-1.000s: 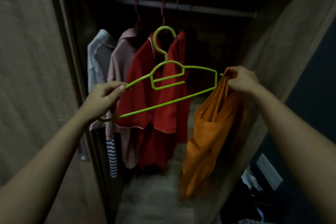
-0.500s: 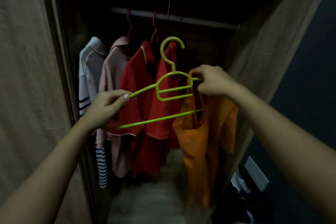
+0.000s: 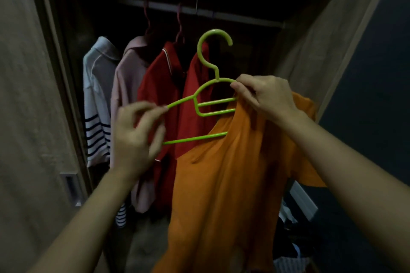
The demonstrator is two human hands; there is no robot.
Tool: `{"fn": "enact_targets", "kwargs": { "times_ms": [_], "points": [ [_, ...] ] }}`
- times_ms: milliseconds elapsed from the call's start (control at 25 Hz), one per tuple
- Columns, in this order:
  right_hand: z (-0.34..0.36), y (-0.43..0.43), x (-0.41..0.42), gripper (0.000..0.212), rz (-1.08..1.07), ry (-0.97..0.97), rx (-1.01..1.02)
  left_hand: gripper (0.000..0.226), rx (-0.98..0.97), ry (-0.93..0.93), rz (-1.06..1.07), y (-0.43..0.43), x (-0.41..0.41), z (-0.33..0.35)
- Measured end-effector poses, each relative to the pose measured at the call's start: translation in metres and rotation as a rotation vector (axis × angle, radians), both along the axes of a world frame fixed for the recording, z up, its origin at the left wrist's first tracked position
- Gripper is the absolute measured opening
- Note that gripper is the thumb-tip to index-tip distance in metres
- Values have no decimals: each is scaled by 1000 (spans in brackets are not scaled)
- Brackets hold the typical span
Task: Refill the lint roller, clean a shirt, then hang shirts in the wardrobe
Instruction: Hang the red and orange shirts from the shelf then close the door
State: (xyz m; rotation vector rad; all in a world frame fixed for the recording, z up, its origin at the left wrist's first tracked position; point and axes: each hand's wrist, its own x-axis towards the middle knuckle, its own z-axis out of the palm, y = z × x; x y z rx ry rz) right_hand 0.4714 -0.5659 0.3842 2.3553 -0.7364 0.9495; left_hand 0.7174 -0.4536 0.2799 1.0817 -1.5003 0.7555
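A lime green plastic hanger (image 3: 206, 106) is held up in front of the open wardrobe, hook pointing up. My left hand (image 3: 135, 137) pinches the hanger's left arm end between thumb and fingers. My right hand (image 3: 264, 95) grips the collar of an orange shirt (image 3: 233, 184) at the hanger's right shoulder. The hanger's right half is inside the shirt and hidden; its left half is bare. The shirt hangs down below my right hand.
Inside the wardrobe a rail (image 3: 199, 12) carries a white striped shirt (image 3: 97, 99), a pink shirt (image 3: 126, 86) and a red shirt (image 3: 168, 86). Wooden wardrobe doors (image 3: 28, 117) stand on both sides. Loose clothes (image 3: 290, 257) lie at the bottom right.
My right hand has drawn the orange shirt leftward along the hanger, so it now covers the right half. The shirt has spread out wider. My left hand's hold has shifted to a fingertip pinch.
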Motion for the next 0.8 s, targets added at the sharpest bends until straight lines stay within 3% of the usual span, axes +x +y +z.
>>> {"fn": "enact_targets", "kwargs": {
  "times_ms": [80,120,240,360,480,560,680,800],
  "points": [
    [3,0,1,38,24,-66,5,20,3,-69,-133,7,-31,-26],
    [5,1,2,37,46,-90,3,22,97,-90,-186,6,-44,-40],
    [12,7,7,36,130,-103,-18,49,597,145,-232,-12,-62,-59],
    [14,13,12,38,176,-85,-20,55,880,263,-468,-34,-63,-50],
    [10,12,11,38,198,-95,-10,30,943,306,-653,-36,-64,-41],
    [8,8,5,37,195,-115,15,33,920,275,-666,-33,-60,-45],
    [9,1,-10,34,168,-155,37,59,900,39,-471,-37,-40,-62],
    [10,-9,-32,39,133,-157,63,51,835,-151,-332,-33,6,-80]
  ]
}}
